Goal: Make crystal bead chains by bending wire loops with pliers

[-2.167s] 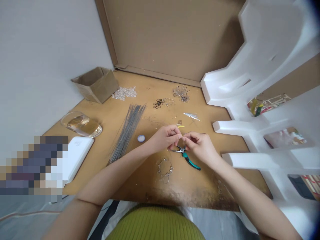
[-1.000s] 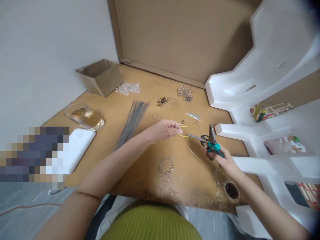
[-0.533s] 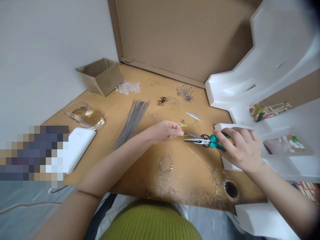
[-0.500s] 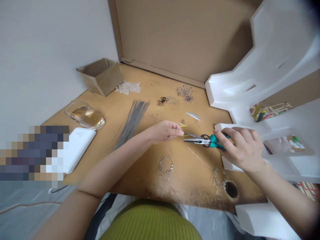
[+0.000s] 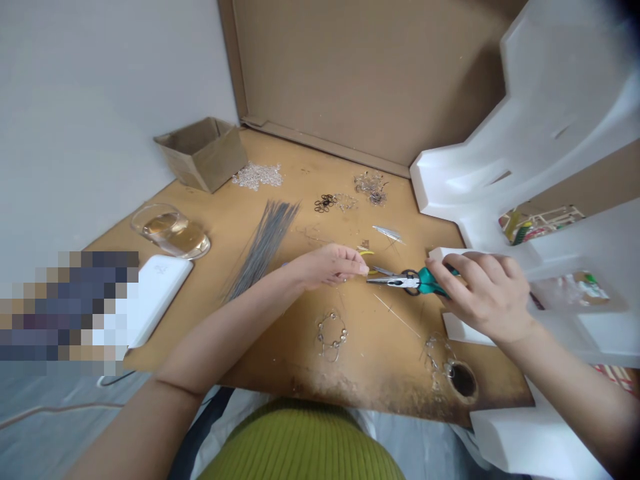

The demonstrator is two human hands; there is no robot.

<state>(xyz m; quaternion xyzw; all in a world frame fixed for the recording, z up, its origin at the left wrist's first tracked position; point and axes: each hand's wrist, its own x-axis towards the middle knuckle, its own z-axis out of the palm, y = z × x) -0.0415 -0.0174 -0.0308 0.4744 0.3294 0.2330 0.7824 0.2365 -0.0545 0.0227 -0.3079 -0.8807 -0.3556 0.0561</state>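
Observation:
My right hand point(image 5: 480, 293) is wrapped round the teal handles of long-nose pliers point(image 5: 403, 283), whose jaws point left and look closed. Their tips reach almost to the fingers of my left hand point(image 5: 345, 265). That hand's thumb and forefinger are pinched together; whatever they hold is too small to make out. Partly hidden behind the pliers lie scissors point(image 5: 411, 273) with black handles. Yellow-handled tool parts point(image 5: 368, 253) show just behind my left fingertips. Nearer me, a wire ring with clear beads point(image 5: 333, 330) lies on the table.
A bundle of grey wires point(image 5: 263, 243) lies left of centre. Behind are clear beads point(image 5: 257, 176), black rings point(image 5: 325, 203) and small metal pieces point(image 5: 371, 187). A glass of liquid point(image 5: 173, 230) and an open cardboard box point(image 5: 203, 157) stand left. White foam point(image 5: 443, 183) borders the right side.
The pliers' jaws have closed together at the tips. My right hand has shifted very slightly; my left hand stays almost in place.

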